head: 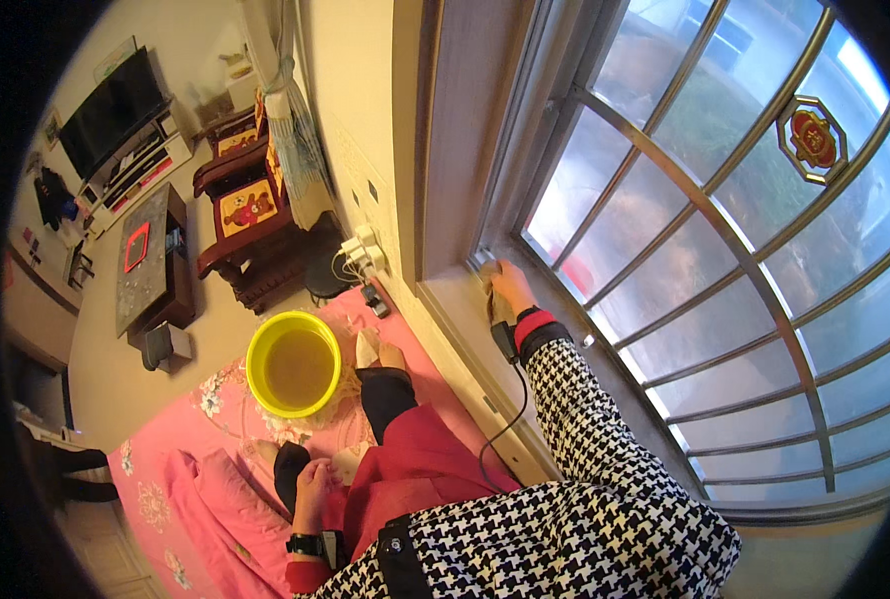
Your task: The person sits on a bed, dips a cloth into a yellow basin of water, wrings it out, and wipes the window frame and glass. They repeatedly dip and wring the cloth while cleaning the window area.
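My right hand (511, 286) presses a brownish cloth (496, 305) into the corner of the window sill (557, 318), at the end of the metal window track (481, 260). Most of the cloth is hidden beneath my fingers. Down by my knee, my left hand (314, 483) has its fingers bent; whether anything is inside them is hidden. A yellow plastic basin (255, 385) of murky brownish water (300, 369) stands on the pink floral bedspread (141, 468), beyond my legs.
Metal window bars (685, 202) rise beside the sill. A black cable (524, 397) runs from a device (503, 341) at my right wrist. Plugged chargers (362, 251) and a power strip (374, 299) sit by the wall. Wooden chairs (246, 210) and a low table (149, 254) stand beyond.
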Demonstrator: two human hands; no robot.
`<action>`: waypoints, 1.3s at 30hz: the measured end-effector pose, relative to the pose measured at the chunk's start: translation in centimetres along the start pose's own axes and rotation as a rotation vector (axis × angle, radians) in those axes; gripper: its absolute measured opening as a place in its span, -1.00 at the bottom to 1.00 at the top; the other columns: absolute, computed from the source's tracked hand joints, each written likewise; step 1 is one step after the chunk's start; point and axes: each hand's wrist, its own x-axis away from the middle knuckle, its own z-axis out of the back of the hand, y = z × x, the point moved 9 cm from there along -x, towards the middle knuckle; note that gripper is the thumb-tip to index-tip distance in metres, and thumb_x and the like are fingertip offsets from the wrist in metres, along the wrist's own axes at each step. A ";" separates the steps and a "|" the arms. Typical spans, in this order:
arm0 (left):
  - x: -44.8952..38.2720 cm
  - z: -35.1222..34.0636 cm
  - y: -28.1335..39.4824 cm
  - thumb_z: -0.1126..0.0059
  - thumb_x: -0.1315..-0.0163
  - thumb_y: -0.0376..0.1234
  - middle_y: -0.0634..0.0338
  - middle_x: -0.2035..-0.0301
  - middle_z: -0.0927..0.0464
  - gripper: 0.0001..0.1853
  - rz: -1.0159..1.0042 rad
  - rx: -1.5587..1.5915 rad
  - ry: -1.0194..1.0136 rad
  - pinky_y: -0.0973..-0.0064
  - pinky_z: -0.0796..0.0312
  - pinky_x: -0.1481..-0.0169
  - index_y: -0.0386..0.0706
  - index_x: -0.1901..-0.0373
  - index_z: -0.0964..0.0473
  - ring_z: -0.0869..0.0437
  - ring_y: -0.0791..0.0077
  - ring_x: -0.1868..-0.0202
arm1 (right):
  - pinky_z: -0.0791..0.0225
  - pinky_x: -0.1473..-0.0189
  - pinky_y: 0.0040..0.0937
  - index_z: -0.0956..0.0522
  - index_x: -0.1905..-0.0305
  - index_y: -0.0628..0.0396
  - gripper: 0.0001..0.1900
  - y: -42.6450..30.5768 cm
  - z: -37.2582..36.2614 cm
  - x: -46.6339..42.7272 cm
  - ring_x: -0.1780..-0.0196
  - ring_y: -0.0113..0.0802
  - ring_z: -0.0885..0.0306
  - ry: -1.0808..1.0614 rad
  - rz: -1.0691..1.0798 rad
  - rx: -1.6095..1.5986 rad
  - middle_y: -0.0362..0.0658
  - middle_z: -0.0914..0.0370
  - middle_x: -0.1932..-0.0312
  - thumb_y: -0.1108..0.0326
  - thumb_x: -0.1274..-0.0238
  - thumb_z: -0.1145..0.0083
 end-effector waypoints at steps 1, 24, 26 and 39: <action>0.2 0.1 0.1 0.16 -0.26 -0.30 0.21 0.38 -0.45 -0.79 -0.018 0.004 0.010 0.57 -0.44 0.34 -0.25 0.23 -0.38 -0.51 0.51 0.45 | -0.28 0.03 -0.24 -0.41 0.08 0.26 -0.62 0.3 0.1 -0.2 0.04 0.03 -0.42 0.019 -0.023 -0.006 0.19 -0.46 0.17 0.37 0.08 0.06; -0.1 2.5 -0.7 0.15 -0.27 -0.31 0.22 0.42 -0.49 -0.80 0.031 0.051 0.070 0.59 -0.43 0.38 -0.23 0.22 -0.40 -0.52 0.52 0.47 | -0.26 -0.01 -0.26 -0.29 -0.10 0.18 -0.51 -3.0 -1.1 -0.9 0.03 -0.04 -0.38 -0.003 0.296 0.213 0.08 -0.39 0.03 0.26 -0.02 0.03; -0.3 2.3 -0.2 0.16 -0.27 -0.32 0.22 0.40 -0.48 -0.81 -0.012 0.001 0.058 0.60 -0.43 0.38 -0.22 0.22 -0.40 -0.51 0.55 0.47 | -0.25 0.03 -0.11 -0.35 -0.04 0.19 -0.50 -2.1 -3.0 -0.6 0.09 0.09 -0.34 0.003 0.261 0.504 0.10 -0.37 0.03 0.13 -0.01 0.03; 1.0 2.0 1.6 0.18 -0.27 -0.31 0.19 0.39 -0.48 -0.79 0.000 -0.014 0.111 0.56 -0.47 0.35 -0.25 0.24 -0.40 -0.54 0.50 0.44 | -0.27 0.12 -0.14 -0.47 0.35 0.23 -0.77 0.0 -1.5 1.3 0.18 0.03 -0.39 -0.117 0.353 0.532 0.06 -0.40 0.24 0.30 0.05 0.09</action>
